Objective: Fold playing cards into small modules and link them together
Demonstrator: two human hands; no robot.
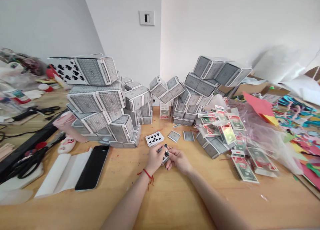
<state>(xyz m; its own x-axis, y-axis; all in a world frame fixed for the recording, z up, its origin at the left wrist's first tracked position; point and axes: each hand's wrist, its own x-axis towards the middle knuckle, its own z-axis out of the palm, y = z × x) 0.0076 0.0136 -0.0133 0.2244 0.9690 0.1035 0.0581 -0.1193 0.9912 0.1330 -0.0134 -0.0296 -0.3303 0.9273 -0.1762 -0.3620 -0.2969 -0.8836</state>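
Hands meet at centre of the surface (175,196): left hand (155,159) and right hand (178,159) both pinch a small folded card piece (165,155). Nine of spades (154,138) lies just beyond at twelve o'clock, phone (93,166) at nine, card-box stacks (105,103) behind.

Bare forearms; red string bracelet (148,173) left wrist; dark nails.
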